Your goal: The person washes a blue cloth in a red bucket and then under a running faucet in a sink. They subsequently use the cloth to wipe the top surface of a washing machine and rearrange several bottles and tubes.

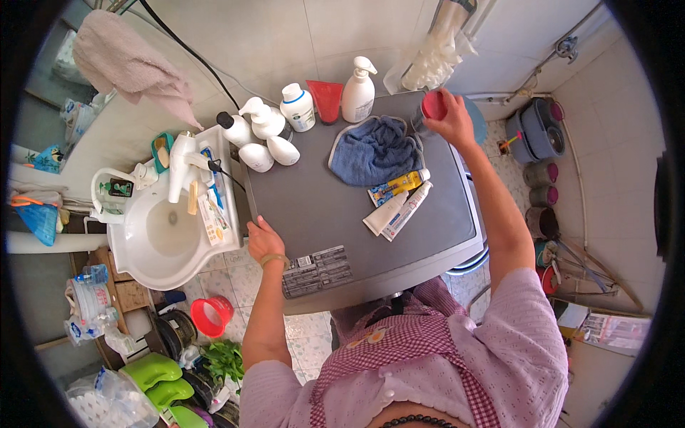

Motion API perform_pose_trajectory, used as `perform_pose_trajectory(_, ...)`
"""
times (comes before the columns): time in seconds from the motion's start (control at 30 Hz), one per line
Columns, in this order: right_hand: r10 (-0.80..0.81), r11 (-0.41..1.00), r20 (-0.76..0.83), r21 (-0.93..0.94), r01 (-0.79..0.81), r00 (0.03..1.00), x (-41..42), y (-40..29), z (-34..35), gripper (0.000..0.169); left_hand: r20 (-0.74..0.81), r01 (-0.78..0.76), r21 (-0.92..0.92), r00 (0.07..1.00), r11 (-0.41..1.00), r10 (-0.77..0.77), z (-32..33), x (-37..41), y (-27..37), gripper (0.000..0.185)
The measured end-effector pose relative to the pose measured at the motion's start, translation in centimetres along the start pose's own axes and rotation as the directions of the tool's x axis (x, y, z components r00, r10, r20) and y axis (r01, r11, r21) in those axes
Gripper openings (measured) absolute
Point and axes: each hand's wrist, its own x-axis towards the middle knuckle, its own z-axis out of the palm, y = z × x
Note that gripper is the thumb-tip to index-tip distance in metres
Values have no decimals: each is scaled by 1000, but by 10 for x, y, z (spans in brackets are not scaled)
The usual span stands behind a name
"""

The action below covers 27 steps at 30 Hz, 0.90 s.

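My right hand grips a container with a red lid at the far right corner of a grey-topped appliance. My left hand rests on the appliance's left edge, holding nothing. A crumpled blue cloth lies left of the container. Just below it are a yellow and blue tube and two white tubes, one of them plain. Along the back stand a white pump bottle, a red tube, a white bottle with a blue ring and several more white bottles.
A white washbasin adjoins on the left, with a white hair dryer and its cord on the rim. A red bucket stands on the tiled floor. A pink towel hangs above. Blue-grey tubs sit along the right wall.
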Motion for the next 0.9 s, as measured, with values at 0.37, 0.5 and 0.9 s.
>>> perform_pose_trajectory(0.37,-127,992,31,2,127,991,61,-23,58,87,-62,-38,-19,997,999,37,3,-1,7,39)
perform_pose_trajectory(0.5,-257,965,-141,-98,244,956,24,-37,44,76,-47,-14,6,999,1000,14,-5,-5,-1,40)
perform_pose_trajectory(0.9,-438,894,279,240,379,855,-34,-39,86,23,4,3,-2,1000,1000,-3,-3,-1,7,41)
